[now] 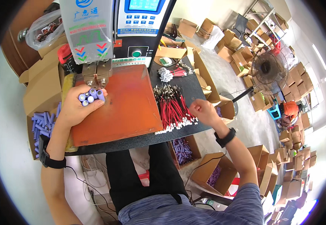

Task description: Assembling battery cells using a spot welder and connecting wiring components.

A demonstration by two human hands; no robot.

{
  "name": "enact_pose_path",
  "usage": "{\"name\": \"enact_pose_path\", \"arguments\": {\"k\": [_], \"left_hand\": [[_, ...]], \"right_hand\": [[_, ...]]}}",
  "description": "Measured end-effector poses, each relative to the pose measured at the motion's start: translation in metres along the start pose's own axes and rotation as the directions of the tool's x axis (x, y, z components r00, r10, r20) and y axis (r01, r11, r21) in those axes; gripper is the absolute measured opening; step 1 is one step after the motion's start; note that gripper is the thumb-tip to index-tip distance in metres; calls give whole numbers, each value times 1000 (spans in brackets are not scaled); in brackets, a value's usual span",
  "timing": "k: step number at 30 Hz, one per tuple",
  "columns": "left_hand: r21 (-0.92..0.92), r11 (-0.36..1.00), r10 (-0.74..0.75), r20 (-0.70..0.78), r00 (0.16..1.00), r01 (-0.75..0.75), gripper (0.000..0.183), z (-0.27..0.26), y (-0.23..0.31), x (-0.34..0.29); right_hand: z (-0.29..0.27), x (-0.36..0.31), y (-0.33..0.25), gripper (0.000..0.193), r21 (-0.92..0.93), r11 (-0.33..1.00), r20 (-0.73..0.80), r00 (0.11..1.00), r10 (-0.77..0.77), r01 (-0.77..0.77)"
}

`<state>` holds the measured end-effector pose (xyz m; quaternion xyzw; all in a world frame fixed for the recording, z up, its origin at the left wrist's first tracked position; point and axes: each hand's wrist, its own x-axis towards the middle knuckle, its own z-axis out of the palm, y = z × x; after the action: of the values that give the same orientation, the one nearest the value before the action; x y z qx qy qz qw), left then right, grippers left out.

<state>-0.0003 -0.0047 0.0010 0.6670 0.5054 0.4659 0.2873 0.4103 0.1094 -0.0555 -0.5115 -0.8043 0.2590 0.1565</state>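
Observation:
My left hand (pixel 77 106) is wrapped round a bunch of purple cylindrical battery cells (pixel 91 96), their ends facing up. It holds them over the left part of an orange-brown mat, right beneath the copper-coloured electrode tips (pixel 95 79) of a spot welder (pixel 86 33). My right hand (pixel 204 111) is closed, fingers curled, above the right edge of a pile of red and black wire leads (pixel 172 107) with white connectors. Whether anything is pinched in it is hidden. The orange-brown mat (pixel 125 108) lies on a black tabletop.
Boxes of purple cells stand at the left (pixel 43 125) and below the table (pixel 183 152). A second wire bundle (pixel 176 71) lies farther back. The welder's control panel (pixel 140 18) rises behind. To the right are a fan (pixel 267 67), many cartons (pixel 213 172) and a person in orange (pixel 290 110).

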Motion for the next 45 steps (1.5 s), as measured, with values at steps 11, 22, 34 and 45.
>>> {"name": "enact_pose_path", "arguments": {"k": [11,22,34,45], "left_hand": [[-12,1000,-5,35,999,5,18,-5,2,2],[-14,998,69,0,998,-69,18,-3,-1,-1],[30,991,133,16,991,-134,23,-6,-14,1],[109,974,206,-40,978,-201,29,-4,-16,5]], "right_hand": [[-13,43,7,17,290,911,250,942,223,-292],[-32,31,-21,31,510,834,235,967,100,-210],[23,52,-183,17,308,868,-120,921,-370,389],[74,73,-213,13,113,814,-259,808,-529,569]]}}
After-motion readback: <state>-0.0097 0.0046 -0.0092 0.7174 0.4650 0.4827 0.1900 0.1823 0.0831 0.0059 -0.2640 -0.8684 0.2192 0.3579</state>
